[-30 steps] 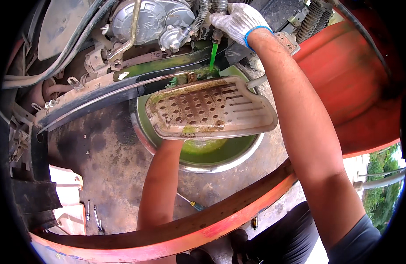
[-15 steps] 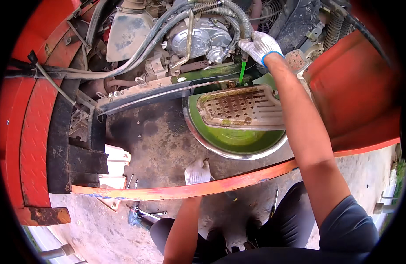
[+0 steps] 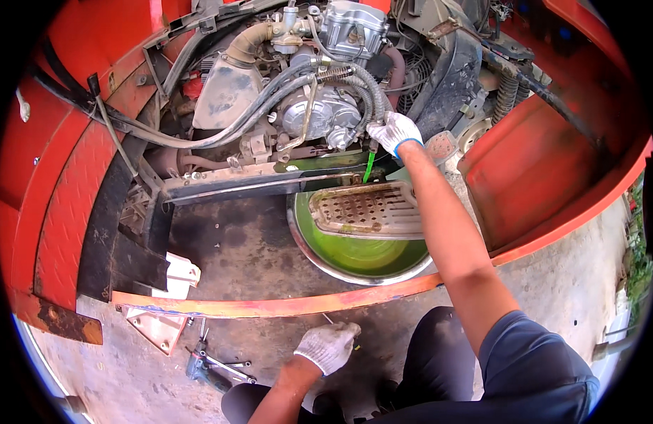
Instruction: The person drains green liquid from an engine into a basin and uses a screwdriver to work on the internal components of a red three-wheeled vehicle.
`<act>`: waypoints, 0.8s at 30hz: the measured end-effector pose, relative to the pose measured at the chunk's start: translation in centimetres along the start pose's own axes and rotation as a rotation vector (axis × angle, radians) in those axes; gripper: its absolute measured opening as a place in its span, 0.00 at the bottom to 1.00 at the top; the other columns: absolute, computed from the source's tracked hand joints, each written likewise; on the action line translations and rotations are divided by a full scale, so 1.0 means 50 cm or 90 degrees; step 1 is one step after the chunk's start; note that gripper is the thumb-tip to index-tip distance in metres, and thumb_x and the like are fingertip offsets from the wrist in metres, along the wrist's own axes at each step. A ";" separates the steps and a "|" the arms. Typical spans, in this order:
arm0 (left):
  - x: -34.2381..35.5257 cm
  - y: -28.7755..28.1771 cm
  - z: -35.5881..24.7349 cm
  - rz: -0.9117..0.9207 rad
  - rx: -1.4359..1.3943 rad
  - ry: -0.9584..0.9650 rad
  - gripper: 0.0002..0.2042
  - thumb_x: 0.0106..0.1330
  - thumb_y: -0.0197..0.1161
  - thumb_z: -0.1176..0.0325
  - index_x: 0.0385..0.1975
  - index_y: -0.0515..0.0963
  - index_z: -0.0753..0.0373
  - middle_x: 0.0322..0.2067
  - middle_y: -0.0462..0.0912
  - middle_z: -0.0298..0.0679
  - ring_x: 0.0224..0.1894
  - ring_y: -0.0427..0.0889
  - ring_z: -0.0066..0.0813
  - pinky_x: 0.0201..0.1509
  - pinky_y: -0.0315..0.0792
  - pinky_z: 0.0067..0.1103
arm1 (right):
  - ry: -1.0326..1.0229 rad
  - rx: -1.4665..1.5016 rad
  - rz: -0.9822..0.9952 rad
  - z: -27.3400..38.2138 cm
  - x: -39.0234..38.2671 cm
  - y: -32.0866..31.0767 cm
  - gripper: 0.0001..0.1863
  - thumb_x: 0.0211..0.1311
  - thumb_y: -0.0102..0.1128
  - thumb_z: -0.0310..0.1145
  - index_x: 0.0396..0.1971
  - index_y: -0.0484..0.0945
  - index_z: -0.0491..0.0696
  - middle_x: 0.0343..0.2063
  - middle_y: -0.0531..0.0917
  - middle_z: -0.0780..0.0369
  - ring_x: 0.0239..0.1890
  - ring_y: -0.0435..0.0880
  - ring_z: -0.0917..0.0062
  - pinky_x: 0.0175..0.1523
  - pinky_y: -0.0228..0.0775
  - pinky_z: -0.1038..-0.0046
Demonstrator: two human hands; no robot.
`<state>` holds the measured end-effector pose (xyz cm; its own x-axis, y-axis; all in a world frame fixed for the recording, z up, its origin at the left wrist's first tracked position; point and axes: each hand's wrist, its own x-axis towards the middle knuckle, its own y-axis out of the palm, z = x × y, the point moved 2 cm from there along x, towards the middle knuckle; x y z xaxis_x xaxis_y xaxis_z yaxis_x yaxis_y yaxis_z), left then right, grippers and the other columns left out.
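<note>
My right hand [image 3: 395,134], in a white knit glove with a blue cuff, grips the lower end of a grey hose [image 3: 375,106]. From just below it a bright green stream [image 3: 369,168] runs down past a rusty perforated footplate [image 3: 369,209]. Under the footplate stands a wide metal basin [image 3: 319,260] with green liquid in it. My left hand [image 3: 329,348], also gloved, is held low above the floor in front of my legs. Its fingers are curled, and what they hold, if anything, is hidden. A thin shaft [image 3: 328,318] shows beside its fingers.
An orange curved bar [image 3: 270,307] crosses between me and the basin. An engine [image 3: 319,113] with bundled hoses fills the far side, between red body panels [image 3: 552,184]. At lower left lie a power drill [image 3: 202,366], wrenches [image 3: 231,367] and a white bracket [image 3: 153,328].
My left hand has come back from beyond the orange bar to the near side. The view has shifted, showing more of the engine. My right hand keeps hold of the hose, and green liquid still runs.
</note>
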<state>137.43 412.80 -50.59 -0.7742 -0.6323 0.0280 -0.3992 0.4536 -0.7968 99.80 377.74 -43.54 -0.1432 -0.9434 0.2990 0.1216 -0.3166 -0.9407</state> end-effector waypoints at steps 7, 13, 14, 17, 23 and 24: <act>0.022 0.003 -0.020 -0.055 -0.092 0.053 0.09 0.68 0.60 0.68 0.45 0.80 0.56 0.41 0.88 0.38 0.44 0.88 0.41 0.47 0.83 0.37 | 0.025 -0.007 -0.005 0.014 -0.021 -0.038 0.28 0.61 0.61 0.55 0.46 0.85 0.44 0.46 0.87 0.46 0.52 0.86 0.51 0.60 0.77 0.56; 0.026 0.005 0.001 -0.015 -0.057 0.018 0.08 0.69 0.58 0.68 0.45 0.80 0.55 0.41 0.88 0.38 0.43 0.88 0.42 0.45 0.83 0.38 | 0.079 0.069 0.001 0.056 -0.061 -0.094 0.28 0.62 0.60 0.55 0.47 0.84 0.43 0.47 0.87 0.45 0.52 0.86 0.51 0.60 0.77 0.56; 0.030 0.008 0.002 -0.011 -0.053 0.021 0.08 0.69 0.58 0.68 0.44 0.80 0.56 0.41 0.88 0.39 0.43 0.88 0.42 0.45 0.83 0.38 | 0.093 0.062 -0.002 0.057 -0.065 -0.094 0.28 0.62 0.59 0.54 0.46 0.85 0.44 0.46 0.87 0.46 0.52 0.86 0.51 0.59 0.77 0.56; 0.034 0.025 0.016 0.009 0.009 0.031 0.08 0.69 0.58 0.68 0.45 0.80 0.56 0.39 0.88 0.42 0.42 0.88 0.45 0.45 0.83 0.39 | 0.099 0.064 -0.013 0.092 -0.076 -0.097 0.26 0.63 0.58 0.52 0.46 0.85 0.45 0.45 0.87 0.48 0.51 0.86 0.51 0.59 0.77 0.56; 0.033 0.045 0.023 -0.013 0.007 0.074 0.09 0.69 0.57 0.68 0.44 0.80 0.56 0.39 0.88 0.44 0.42 0.88 0.46 0.46 0.83 0.40 | 0.060 0.022 -0.030 0.047 -0.057 -0.060 0.27 0.64 0.57 0.54 0.43 0.85 0.44 0.45 0.87 0.46 0.51 0.86 0.51 0.59 0.77 0.56; 0.040 0.043 0.021 -0.016 0.004 0.086 0.08 0.69 0.57 0.68 0.44 0.80 0.57 0.39 0.88 0.44 0.43 0.88 0.46 0.46 0.83 0.41 | 0.042 -0.014 -0.035 0.011 -0.045 -0.050 0.28 0.64 0.57 0.55 0.43 0.84 0.43 0.45 0.87 0.45 0.51 0.86 0.51 0.59 0.77 0.57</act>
<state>135.53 411.85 -52.91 -0.8238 -0.5521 0.1285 -0.4162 0.4352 -0.7984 100.34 380.62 -41.76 -0.2142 -0.9160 0.3392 0.0900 -0.3643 -0.9269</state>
